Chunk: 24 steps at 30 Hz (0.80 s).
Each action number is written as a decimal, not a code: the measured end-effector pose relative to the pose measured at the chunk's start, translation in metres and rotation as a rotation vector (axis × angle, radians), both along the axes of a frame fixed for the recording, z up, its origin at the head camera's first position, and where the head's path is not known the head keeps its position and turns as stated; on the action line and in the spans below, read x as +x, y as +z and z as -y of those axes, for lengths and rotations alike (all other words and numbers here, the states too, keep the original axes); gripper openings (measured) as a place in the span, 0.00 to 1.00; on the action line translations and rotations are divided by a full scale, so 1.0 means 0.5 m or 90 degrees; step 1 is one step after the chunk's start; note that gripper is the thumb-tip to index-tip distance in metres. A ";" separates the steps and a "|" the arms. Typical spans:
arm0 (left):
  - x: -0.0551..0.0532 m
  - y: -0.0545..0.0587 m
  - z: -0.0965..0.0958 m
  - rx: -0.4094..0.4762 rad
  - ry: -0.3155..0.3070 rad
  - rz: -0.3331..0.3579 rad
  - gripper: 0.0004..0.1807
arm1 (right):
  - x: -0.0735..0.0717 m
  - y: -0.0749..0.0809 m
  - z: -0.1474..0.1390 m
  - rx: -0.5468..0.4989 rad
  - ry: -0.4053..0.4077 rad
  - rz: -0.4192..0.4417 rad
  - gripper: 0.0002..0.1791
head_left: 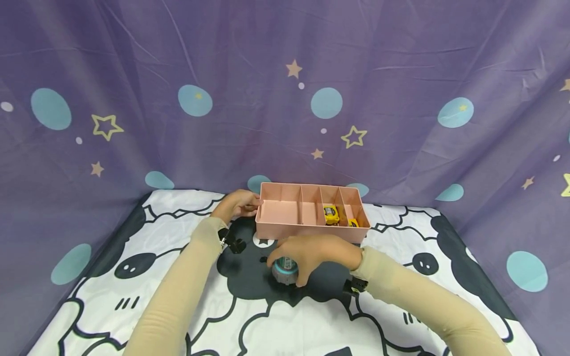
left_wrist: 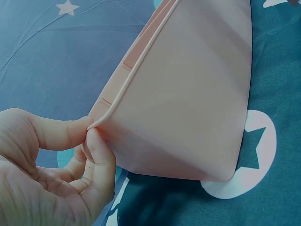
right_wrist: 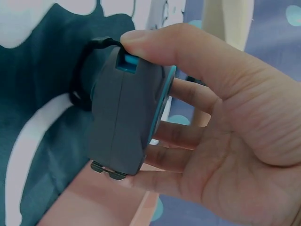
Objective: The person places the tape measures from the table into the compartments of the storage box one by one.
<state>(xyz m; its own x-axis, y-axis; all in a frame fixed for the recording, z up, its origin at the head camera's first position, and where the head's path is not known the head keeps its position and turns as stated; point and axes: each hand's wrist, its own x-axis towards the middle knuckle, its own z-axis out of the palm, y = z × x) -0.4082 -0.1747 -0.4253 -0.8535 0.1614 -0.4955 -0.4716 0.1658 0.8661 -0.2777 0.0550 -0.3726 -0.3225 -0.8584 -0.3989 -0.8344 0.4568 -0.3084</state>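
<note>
A pink compartment box (head_left: 289, 231) stands at the back of the bed-like surface. At its left end my left hand (head_left: 240, 203) pinches the rim between thumb and fingers, seen close in the left wrist view. My right hand (head_left: 313, 252) holds a grey and teal tape measure (right_wrist: 124, 113) in front of the box, thumb on one edge and fingers on the other. A black wrist strap (right_wrist: 80, 75) loops from the tape measure. Inside the box, a yellow tape measure (head_left: 331, 215) lies in one right-hand compartment, and another yellow item (head_left: 353, 222) shows partly in the end compartment.
A cloth (head_left: 285, 326) with black and white cartoon shapes covers the surface. Behind it hangs a purple curtain (head_left: 249, 123) with stars and blue dots. The box has dividers, with a wide compartment (head_left: 280, 210) at its left.
</note>
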 end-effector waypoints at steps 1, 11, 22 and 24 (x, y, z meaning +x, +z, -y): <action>0.009 0.011 -0.002 0.005 0.001 0.005 0.20 | 0.000 0.006 -0.001 0.002 -0.002 -0.004 0.42; 0.013 0.010 -0.005 0.013 0.014 0.011 0.26 | -0.005 0.044 -0.011 -0.018 -0.023 0.012 0.42; -0.006 -0.012 0.004 0.034 0.011 0.008 0.23 | -0.008 0.083 -0.022 -0.028 -0.035 0.010 0.42; -0.010 -0.015 0.006 0.030 0.010 0.007 0.22 | -0.011 0.090 -0.025 -0.034 -0.028 0.005 0.42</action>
